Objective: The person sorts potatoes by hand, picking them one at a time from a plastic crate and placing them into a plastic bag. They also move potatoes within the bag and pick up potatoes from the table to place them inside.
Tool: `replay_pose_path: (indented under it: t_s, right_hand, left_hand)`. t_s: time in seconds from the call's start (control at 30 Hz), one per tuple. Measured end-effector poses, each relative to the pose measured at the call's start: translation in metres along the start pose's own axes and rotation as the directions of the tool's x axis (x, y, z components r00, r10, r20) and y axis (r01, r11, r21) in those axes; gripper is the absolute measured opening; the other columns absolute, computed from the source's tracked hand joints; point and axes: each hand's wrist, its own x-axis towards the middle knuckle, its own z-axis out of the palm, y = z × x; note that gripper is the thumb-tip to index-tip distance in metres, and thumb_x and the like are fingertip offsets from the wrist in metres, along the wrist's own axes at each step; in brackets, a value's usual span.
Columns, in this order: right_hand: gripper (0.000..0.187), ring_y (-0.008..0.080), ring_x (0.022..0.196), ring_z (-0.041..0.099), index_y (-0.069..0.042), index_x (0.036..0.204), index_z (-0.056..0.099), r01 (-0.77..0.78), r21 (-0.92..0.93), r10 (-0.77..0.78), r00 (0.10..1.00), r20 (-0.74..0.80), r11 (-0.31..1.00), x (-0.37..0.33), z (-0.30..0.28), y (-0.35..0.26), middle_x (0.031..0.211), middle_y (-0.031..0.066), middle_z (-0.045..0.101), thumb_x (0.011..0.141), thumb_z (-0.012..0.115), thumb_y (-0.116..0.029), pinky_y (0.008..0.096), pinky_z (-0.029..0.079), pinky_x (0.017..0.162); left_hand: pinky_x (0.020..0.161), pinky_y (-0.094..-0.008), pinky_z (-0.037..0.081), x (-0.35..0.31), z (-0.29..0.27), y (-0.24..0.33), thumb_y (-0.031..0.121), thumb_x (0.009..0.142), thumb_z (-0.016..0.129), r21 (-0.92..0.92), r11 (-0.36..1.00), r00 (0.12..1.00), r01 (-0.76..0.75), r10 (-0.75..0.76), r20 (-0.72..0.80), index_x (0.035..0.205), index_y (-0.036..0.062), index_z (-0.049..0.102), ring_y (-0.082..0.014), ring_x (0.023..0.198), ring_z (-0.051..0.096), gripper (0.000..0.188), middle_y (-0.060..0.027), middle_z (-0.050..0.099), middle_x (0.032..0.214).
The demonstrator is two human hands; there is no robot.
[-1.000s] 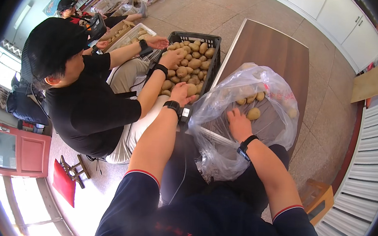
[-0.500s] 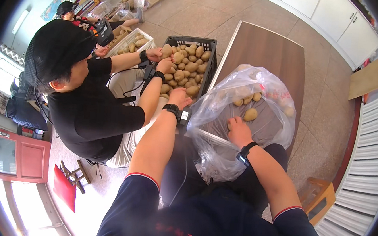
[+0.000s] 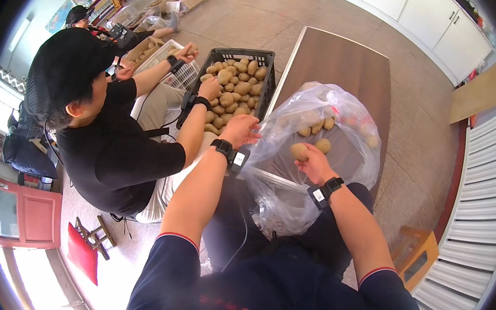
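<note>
My right hand (image 3: 317, 165) is closed round a potato (image 3: 298, 152), held at the mouth of a clear plastic bag (image 3: 356, 114). Several more potatoes (image 3: 322, 144) lie inside the bag on the brown tabletop. My left hand (image 3: 241, 131) holds nothing; its fingers are apart and point toward the bag's left edge, beside the near right corner of a black crate (image 3: 270, 78). That crate is filled with potatoes (image 3: 243, 88).
At my left a co-worker in black has one hand (image 3: 208, 88) over the black crate. The other hand (image 3: 186, 53) holds a potato above a white basket (image 3: 183, 79). The brown table (image 3: 343, 60) stands ahead; a wooden chair (image 3: 418, 256) is at right.
My right hand has lifted a potato and drawn it left. My left hand has moved from the crate's potatoes toward the bag. The co-worker's far hand has carried a potato to the white basket.
</note>
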Motion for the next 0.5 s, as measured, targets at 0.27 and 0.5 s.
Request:
replay_pose_path:
  t_s: [0.27, 0.5]
  right_hand:
    - [0.031, 0.012, 0.067, 0.053, -0.011, 0.116, 0.054, -0.044, -0.116, 0.054, 0.995, 0.084, 0.992, -0.013, 0.041, -0.018, 0.09, 0.0026, 0.06, 0.1, 0.047, -0.036, 0.0273, 0.044, 0.061]
    - [0.033, 0.008, 0.061, 0.048, -0.01, 0.115, 0.054, 0.066, -0.273, -0.035, 0.993, 0.115, 0.96, -0.01, 0.065, -0.023, 0.083, 0.0009, 0.058, 0.101, 0.043, -0.037, 0.0239, 0.041, 0.054]
  left_hand:
    - [0.061, -0.0345, 0.055, -0.015, 0.034, 0.0, 0.031, 0.094, 0.056, 0.197, 0.978, 0.976, 0.075, -0.112, 0.188, 0.116, 0.0036, 0.05, -0.026, 0.08, 0.067, 0.036, -0.0129, 0.059, 0.108]
    - [0.062, -0.0332, 0.055, -0.01, 0.039, -0.006, 0.037, 0.096, 0.055, 0.229, 0.966, 0.892, 0.119, -0.205, 0.403, 0.116, 0.0021, 0.052, -0.0231, 0.08, 0.067, 0.04, -0.0127, 0.062, 0.101]
